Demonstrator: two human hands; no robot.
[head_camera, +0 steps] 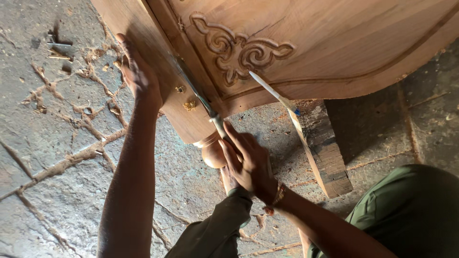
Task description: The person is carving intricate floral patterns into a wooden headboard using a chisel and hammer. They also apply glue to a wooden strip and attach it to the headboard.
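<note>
A carved wooden furniture piece with a scrolled ornament fills the top of the view. My left hand lies against its side frame and grips its edge. My right hand is closed around the handle of a thin metal tool, likely a screwdriver. The tool's shaft runs up along the joint between frame and carved panel. Two small brass fittings sit on the frame just left of the shaft. A turned wooden foot is partly hidden behind my right hand.
A wooden block props the piece up on the right. A white stick leans against the panel. The cracked concrete floor carries sawdust and small scraps at the upper left. My knees in dark green trousers fill the bottom.
</note>
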